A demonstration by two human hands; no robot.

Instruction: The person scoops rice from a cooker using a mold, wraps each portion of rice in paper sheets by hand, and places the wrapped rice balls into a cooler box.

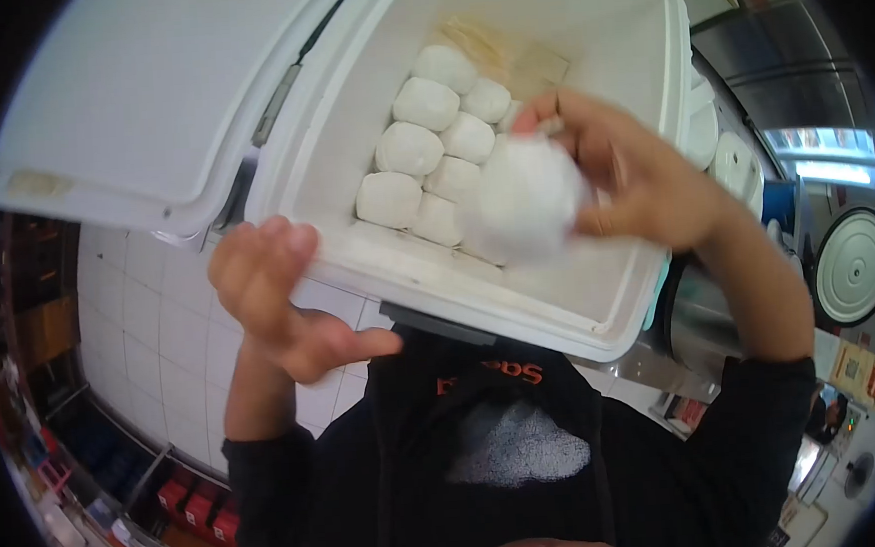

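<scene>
Dough ball (526, 206) in your right hand (652, 180), up over the bin (298, 197)
You've got it between thumb and curved fingers, with the other balls (410, 150) packed in the bin, and your left hand (268, 294) is spread wide and empty near the rim. Looks soft and kinda light, probably dents if pinched, so I'd cup the sides; too blurry to tell how hard you're squeezing

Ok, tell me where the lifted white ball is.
The lifted white ball is just right of centre in the head view, held in the right hand over the open box, beside the other white balls.
</scene>
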